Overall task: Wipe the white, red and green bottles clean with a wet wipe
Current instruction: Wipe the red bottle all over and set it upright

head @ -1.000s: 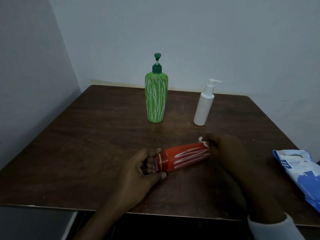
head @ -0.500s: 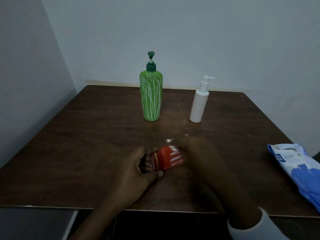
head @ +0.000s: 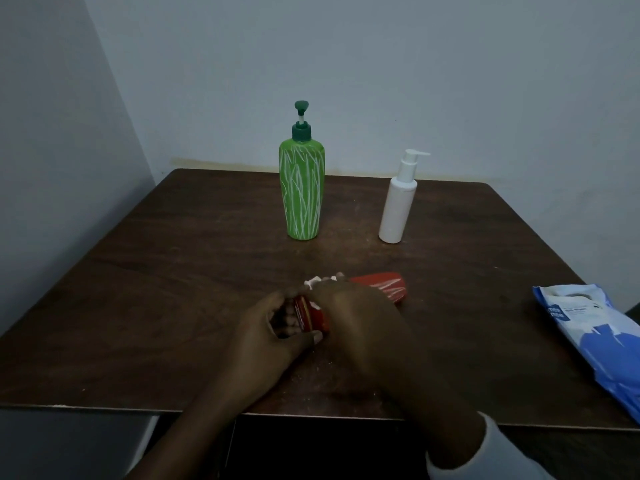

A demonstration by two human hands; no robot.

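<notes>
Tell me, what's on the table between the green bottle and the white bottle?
Nothing. In the head view, only bare brown table shows between the green bottle and the white bottle.

The right hand (head: 356, 317) covers the middle of the red bottle (head: 381, 287), leaving only its two ends in sight. Of the wipe (head: 313, 281) under those fingers, just a white scrap shows. The pack (head: 595, 337) runs off the right edge, its print too small to read.

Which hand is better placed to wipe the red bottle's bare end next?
Right: the right hand holds the wet wipe on the red bottle beside that end; left hand grips its cap end.
</notes>
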